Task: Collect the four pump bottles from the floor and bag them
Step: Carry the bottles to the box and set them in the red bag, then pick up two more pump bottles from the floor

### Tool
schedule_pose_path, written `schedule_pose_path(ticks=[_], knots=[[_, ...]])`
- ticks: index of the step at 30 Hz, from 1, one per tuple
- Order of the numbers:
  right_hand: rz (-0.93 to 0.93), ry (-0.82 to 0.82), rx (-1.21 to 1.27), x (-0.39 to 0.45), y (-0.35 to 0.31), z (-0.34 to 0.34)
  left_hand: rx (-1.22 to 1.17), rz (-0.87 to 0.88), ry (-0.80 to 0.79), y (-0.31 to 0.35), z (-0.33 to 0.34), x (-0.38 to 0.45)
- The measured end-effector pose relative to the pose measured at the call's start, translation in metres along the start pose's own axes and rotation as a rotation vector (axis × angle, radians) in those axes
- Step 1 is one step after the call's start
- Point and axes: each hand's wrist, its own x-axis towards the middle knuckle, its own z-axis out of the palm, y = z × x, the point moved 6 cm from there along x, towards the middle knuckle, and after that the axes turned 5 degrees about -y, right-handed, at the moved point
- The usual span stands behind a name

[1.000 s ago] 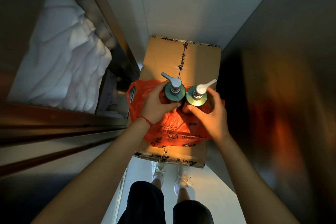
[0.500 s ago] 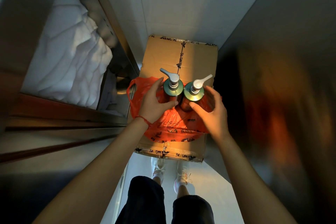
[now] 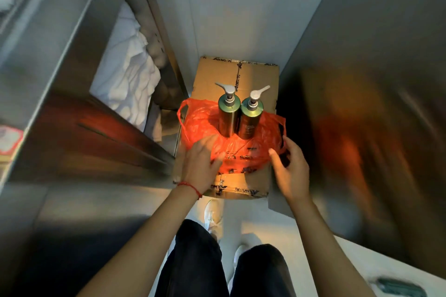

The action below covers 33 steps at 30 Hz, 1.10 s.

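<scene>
Two green pump bottles (image 3: pixel 237 118) stand touching on the orange plastic bag (image 3: pixel 241 152); the left hand (image 3: pixel 201 161) rests spread on it, the right hand (image 3: pixel 290 164) hovers beside, loosely open, holding nothing.

Two pump bottles: left bottle (image 3: pixel 227 117) dark green, right bottle (image 3: pixel 250 121) lighter green, both with silver-grey pump heads. Plastic bag (image 3: pixel 237 152) translucent orange-red, black print. Cardboard box (image 3: pixel 212 79) brown, black-lettered tape. Wrist string (image 3: pixel 190 187) red. Shoes (image 3: pixel 212 214) white.
</scene>
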Motion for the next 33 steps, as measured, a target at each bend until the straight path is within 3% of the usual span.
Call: schedule_pose_path(ticks=[8, 14, 21, 33], knots=[[-0.07, -0.132, -0.21, -0.1, 0.007, -0.025, 0.145, 0.146, 0.063, 0.036, 0.02, -0.104], [-0.049, -0.135, -0.263, -0.184, 0.02, -0.064, 0.288, 0.23, -0.031, 0.067, 0.035, -0.174], [0.062, 0.106, -0.297, -0.285, 0.037, -0.124, 0.402, 0.546, -0.039, 0.121, 0.041, -0.228], [0.452, 0.582, -0.318, -0.479, 0.093, -0.219, 0.44, 0.965, -0.302, 0.226, 0.104, -0.304]])
